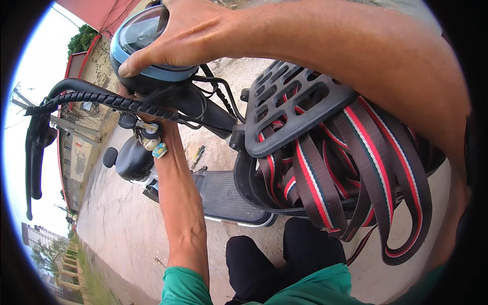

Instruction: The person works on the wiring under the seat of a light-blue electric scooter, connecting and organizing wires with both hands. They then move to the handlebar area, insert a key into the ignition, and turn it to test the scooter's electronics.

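My right hand (185,38) reaches across from the right and grips a round headlight (145,30) with a clear lens and a light blue rim. Its thumb lies over the rim, and the other fingers are out of sight at the far side. From below, my left hand (169,126) goes up under the headlight, behind the wrapped black cables (117,103). Most of its fingers are hidden there. Close to the left wrist, keys with a small round fob (148,129) hang at the scooter's front.
A black basket (246,180) under a slotted lid (300,104) overflows with striped webbing straps (315,188). The handlebar with brake lever (34,168) juts left. Below are the ribbed footboard (229,195), a black seat (134,160) and a yellow-and-black hand tool (198,155). My knees are near the footboard.
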